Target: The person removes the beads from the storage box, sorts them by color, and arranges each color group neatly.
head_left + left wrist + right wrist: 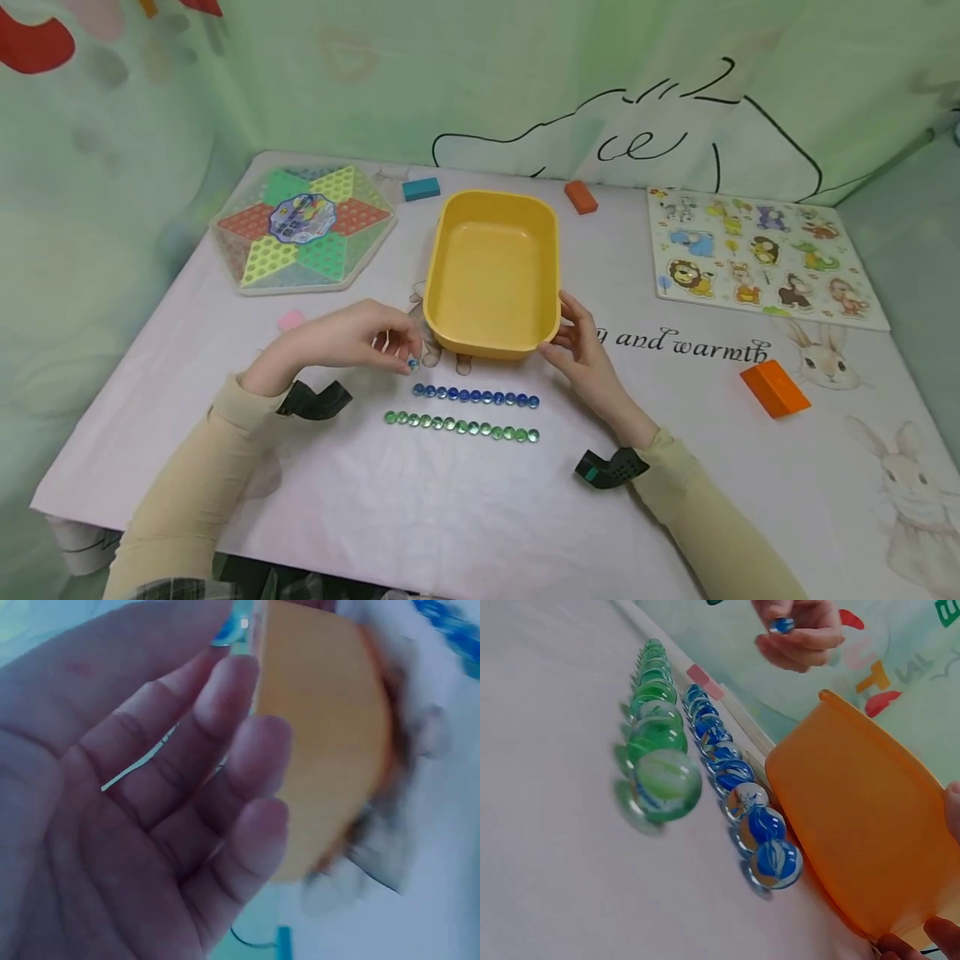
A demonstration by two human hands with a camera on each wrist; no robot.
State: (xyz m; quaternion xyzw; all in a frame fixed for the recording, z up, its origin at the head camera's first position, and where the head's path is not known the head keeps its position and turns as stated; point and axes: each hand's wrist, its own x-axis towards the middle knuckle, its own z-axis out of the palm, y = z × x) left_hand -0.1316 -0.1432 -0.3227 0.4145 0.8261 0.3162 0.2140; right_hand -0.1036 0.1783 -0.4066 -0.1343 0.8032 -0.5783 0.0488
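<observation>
My left hand (367,335) pinches a blue glass marble (413,363) between thumb and fingertip, just left of the yellow plastic tub (491,343). The same marble (781,625) shows at the top of the right wrist view. At the tub's near right corner, my right hand (588,358) grips its side with thumb and fingers. On the table in front of the tub lie a row of blue marbles (476,396) and, nearer to me, a row of green marbles (461,427). The left wrist view is blurred, and the pinched marble is partly cut off there.
A hexagonal Chinese checkers board (300,225) lies at the back left. An animal puzzle board (757,258) lies at the back right. Around the tub are a blue block (421,189), a small orange block (581,197), a larger orange block (776,389) and a pink piece (291,320).
</observation>
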